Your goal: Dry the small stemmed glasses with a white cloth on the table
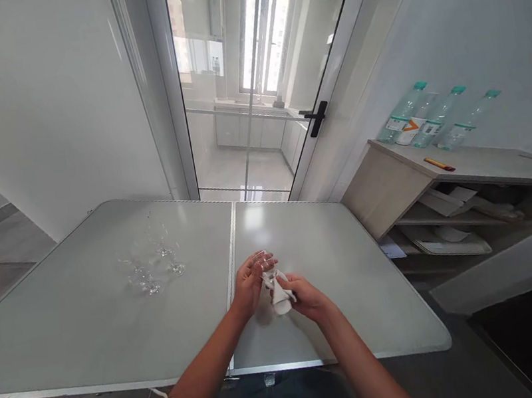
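Note:
My left hand [248, 285] is wrapped round a clear glass [267, 263] above the grey folding table [88, 321]. My right hand [305, 295] is closed on a white cloth [278, 296], which is pressed against the lower part of the glass. Both hands are just right of the table's middle seam, near its front edge. Farther left on the table stand several clear stemmed glasses [155, 267], well apart from my hands.
A low wooden shelf unit [452, 196] stands right of the table, with three plastic bottles [429, 116] and an orange pen [439, 163] on top and papers below. A glass door with a black handle [316, 117] lies beyond the table.

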Demonstrator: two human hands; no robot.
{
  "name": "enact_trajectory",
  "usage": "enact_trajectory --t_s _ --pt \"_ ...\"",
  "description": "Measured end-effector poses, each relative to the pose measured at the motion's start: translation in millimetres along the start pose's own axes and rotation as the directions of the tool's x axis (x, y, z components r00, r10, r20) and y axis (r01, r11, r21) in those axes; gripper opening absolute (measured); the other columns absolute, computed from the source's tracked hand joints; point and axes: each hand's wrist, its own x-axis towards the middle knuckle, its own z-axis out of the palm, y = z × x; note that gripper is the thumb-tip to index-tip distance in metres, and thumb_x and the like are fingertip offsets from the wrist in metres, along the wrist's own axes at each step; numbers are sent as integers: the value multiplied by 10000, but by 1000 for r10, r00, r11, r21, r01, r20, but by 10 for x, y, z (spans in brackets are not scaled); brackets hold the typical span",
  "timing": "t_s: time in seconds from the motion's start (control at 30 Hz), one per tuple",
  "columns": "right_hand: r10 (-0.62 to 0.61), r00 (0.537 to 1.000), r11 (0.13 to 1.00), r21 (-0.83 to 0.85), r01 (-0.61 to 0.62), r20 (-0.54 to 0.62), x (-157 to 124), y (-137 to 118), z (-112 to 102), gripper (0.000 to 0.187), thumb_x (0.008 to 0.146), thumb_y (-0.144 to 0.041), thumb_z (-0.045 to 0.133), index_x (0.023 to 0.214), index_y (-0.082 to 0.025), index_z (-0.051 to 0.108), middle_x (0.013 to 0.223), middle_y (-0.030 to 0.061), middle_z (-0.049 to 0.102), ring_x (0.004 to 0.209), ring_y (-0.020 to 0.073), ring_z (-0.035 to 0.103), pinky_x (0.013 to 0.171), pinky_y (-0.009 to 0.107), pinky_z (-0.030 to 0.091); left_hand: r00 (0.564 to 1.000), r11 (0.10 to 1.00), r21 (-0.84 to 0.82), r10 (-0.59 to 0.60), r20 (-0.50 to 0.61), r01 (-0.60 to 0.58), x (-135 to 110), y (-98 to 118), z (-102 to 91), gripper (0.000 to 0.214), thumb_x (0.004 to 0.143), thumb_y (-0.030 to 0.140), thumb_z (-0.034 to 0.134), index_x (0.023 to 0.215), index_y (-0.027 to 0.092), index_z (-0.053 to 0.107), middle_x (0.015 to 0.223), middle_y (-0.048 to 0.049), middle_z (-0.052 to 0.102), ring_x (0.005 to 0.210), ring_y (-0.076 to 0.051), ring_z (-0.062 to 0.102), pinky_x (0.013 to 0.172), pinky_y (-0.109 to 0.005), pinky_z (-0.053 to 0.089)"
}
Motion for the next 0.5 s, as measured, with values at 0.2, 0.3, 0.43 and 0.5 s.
enact_trajectory --t_s 0.2,0.3,0.43,0.5 --pt "-127 976 966 -245 81 -179 -49 -60 -21 346 846 -536 667 806 -193 648 782 67 662 751 225 583 753 335 435 997 995 76 72 -9 -71 10 -56 -23 544 828 400 806 1284 181 606 1334 -167 666 1190 -313 675 1088 -481 467" --pt "-206 911 955 -276 108 -356 -45 -5 85 272 829 -475 693 800 -210 642 819 77 660 809 230 559 825 348 418 994 994 59 93 -51 -90 34 -125 -39 528 835 409 797 1276 193 605 1323 -151 671 1201 -310 669 1106 -489 450" --pt "20 982 998 63 -8 -188 14 80 80 470 838 -667 592 754 -205 605 672 43 607 627 208 539 653 341 443 1000 998 -52 24 12 -24 16 -115 -42 506 870 485 739 1251 169 637 1304 -178 677 1174 -334 681 1079 -519 465" --pt "51 990 991 128 -35 -128 25 69 0 536 836 -722 556 761 -194 606 644 33 595 580 199 538 618 341 451 999 998 -51 30 36 -28 -1 -91 -32 512 886 498 715 1280 184 623 1334 -180 659 1178 -339 678 1050 -520 487"
